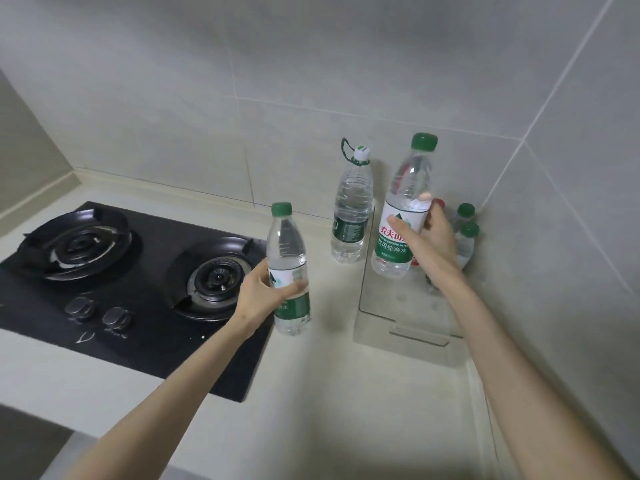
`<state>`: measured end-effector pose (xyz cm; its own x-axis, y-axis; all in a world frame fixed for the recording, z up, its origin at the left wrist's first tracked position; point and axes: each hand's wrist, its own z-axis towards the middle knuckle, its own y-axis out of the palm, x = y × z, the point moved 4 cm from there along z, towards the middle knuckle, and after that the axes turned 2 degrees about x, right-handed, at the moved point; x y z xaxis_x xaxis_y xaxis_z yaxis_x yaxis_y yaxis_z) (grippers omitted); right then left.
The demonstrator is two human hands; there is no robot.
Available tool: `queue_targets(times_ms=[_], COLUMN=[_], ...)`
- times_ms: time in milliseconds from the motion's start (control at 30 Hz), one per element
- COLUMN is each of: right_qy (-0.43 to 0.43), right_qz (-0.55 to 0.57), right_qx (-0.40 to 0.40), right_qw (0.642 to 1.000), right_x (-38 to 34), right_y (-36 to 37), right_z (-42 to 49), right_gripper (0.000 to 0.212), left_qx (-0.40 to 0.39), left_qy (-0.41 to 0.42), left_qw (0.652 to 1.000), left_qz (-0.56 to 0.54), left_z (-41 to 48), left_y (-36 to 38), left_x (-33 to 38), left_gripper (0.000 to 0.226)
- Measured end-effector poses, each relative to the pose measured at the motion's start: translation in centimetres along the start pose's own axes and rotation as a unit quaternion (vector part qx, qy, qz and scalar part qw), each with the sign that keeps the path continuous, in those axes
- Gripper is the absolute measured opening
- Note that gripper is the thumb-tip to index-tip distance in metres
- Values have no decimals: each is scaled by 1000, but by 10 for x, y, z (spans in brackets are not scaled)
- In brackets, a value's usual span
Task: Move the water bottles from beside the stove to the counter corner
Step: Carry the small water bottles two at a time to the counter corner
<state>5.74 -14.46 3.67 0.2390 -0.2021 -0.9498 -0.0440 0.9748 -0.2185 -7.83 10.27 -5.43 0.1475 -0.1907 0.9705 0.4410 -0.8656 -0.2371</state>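
While left hand point(263, 289) curls round the small bottle point(289, 268) beside the stove point(138, 341) | right hand point(429, 233) wraps its fingers round the tall bottle point(405, 209), tilted over clear tray point(415, 337) in corner | white-capped bottle point(351, 216) stands between them

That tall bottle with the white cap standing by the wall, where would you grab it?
Around its ribbed middle, from the front left: the white-capped bottle stands upright, the tiled wall close behind, the clear box beside its right. The green loop at its neck might also take a finger.
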Motion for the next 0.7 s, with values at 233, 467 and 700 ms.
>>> queue_targets(times_ms=[233,467,700], right_qy=[-15,-7,-12], right_qz=[100,110,108], right_qx=[-125,-259,-393], right_qw=[987,960,913], right_x=[-46,-72,-110], right_y=[61,147,263], right_z=[-30,-97,-188], right_gripper=[47,50,51], left_qx=[91,185,290], left_qy=[48,57,47], left_qw=[994,981,956], left_qz=[-27,-28,6], left_z=[-41,-103,-194], left_y=[-66,-155,-265], left_x=[66,66,38], left_gripper=[32,39,46])
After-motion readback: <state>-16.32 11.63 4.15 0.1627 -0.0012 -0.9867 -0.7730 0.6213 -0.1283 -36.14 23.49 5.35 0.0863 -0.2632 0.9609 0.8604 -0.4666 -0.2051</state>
